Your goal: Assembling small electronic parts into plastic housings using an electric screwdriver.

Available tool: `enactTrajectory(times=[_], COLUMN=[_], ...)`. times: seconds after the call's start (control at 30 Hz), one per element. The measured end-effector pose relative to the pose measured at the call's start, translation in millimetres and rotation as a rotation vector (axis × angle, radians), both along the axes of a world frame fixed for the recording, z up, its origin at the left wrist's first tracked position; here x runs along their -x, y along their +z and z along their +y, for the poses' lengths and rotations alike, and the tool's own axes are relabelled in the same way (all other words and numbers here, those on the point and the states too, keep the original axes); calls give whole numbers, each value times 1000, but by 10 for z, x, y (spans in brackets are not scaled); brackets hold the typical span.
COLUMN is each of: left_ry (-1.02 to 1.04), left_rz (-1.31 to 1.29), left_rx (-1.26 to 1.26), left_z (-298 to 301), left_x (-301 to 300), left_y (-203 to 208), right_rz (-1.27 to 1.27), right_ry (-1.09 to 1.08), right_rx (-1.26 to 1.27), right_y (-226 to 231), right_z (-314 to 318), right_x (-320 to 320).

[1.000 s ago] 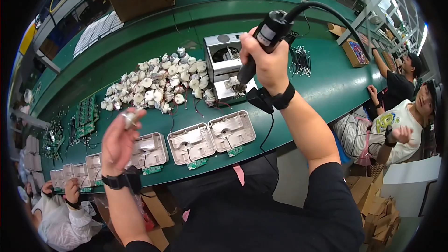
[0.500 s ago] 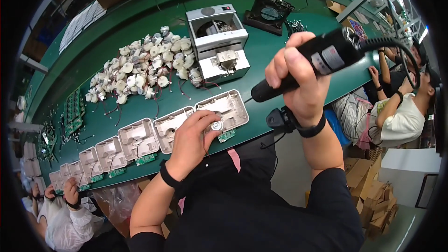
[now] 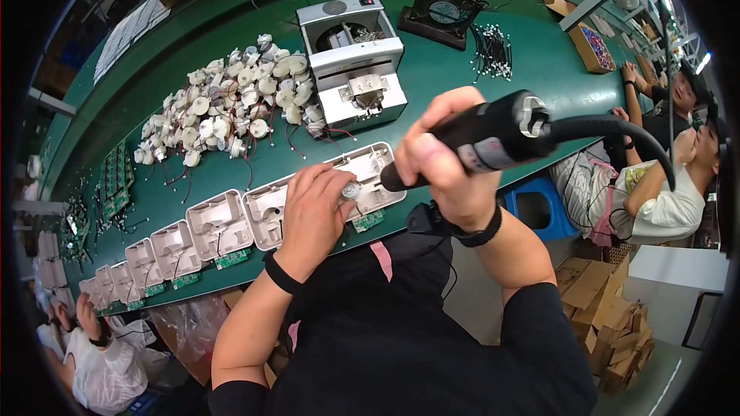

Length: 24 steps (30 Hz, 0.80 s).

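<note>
My right hand (image 3: 451, 166) is wrapped around a black electric screwdriver (image 3: 497, 127), its nose pointing down and left over the rightmost beige plastic housing (image 3: 378, 156). Whether its bit touches anything there cannot be made out. With bent fingers, my left hand (image 3: 312, 204) grips a small round motor (image 3: 350, 190) in the same housing; the fingers partly cover it. A green circuit board (image 3: 368, 221) lies at that housing's near edge. Just left stands another open housing (image 3: 260, 225), partly behind my left hand.
More open housings (image 3: 220, 223) run leftward in a row. Behind them lies a heap of white motors (image 3: 231, 96) with wires. A grey screw feeder (image 3: 358, 58), a black fan (image 3: 443, 15) and black leads (image 3: 492, 52) stand farther back. Co-workers sit at both sides; a blue stool (image 3: 539, 208) is at right.
My right hand has brought the screwdriver down and left, its nose now over the rightmost housing. My left hand stays on the motor, shifted slightly. The view has turned a little.
</note>
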State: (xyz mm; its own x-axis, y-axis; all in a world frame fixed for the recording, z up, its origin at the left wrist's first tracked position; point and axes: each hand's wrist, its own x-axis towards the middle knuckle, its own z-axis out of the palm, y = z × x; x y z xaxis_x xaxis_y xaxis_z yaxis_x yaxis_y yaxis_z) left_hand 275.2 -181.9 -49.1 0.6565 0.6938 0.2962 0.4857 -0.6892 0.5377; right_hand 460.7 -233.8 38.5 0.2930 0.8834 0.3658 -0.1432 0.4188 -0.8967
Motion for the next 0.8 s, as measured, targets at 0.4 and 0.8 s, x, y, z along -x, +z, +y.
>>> enactTrajectory(times=[0.4, 0.8], left_ry=[24, 20], left_rz=[-41, -69], left_rx=[-63, -12], left_z=[-4, 51], left_x=[50, 57], left_y=[-132, -133], right_rz=[-134, -296], right_ry=[98, 117], right_rx=[32, 17], right_y=[-325, -405], right_z=[261, 276], right_x=[272, 290])
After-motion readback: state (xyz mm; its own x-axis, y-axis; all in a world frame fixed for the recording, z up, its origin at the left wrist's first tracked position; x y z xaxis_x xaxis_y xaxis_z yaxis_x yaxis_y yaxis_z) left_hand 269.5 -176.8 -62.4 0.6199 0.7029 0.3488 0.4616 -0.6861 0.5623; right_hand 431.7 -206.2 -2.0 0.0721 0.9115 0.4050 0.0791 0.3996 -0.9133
